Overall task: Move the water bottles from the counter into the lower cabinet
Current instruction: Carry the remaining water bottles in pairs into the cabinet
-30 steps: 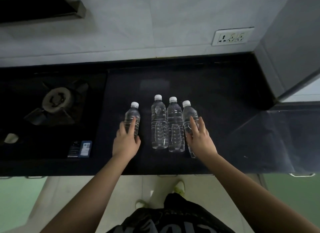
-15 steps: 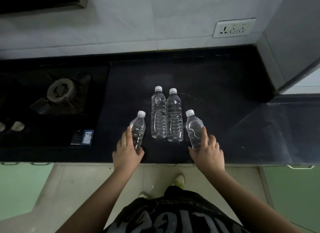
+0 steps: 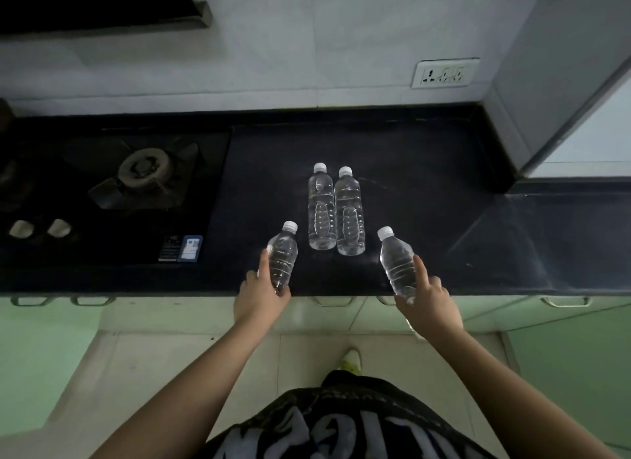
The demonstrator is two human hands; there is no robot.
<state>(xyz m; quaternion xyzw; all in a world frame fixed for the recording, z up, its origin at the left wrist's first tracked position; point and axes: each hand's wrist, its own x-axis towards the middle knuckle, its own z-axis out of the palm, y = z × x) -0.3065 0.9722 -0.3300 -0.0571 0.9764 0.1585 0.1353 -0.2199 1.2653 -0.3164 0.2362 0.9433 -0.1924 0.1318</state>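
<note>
Lift-off step judged in hand: left bottle (image 3: 282, 258) gripped by left hand (image 3: 261, 296), right bottle (image 3: 398, 262) by right hand (image 3: 428, 303), at counter (image 3: 444, 219) front edge, frame centre. Two bottles (image 3: 336, 212) left standing behind. Next: lowering to cabinet (image 3: 563, 339) below; door opening required.

Head view — looks steeply down, close over the counter (image 3: 409, 199) edge.
</note>
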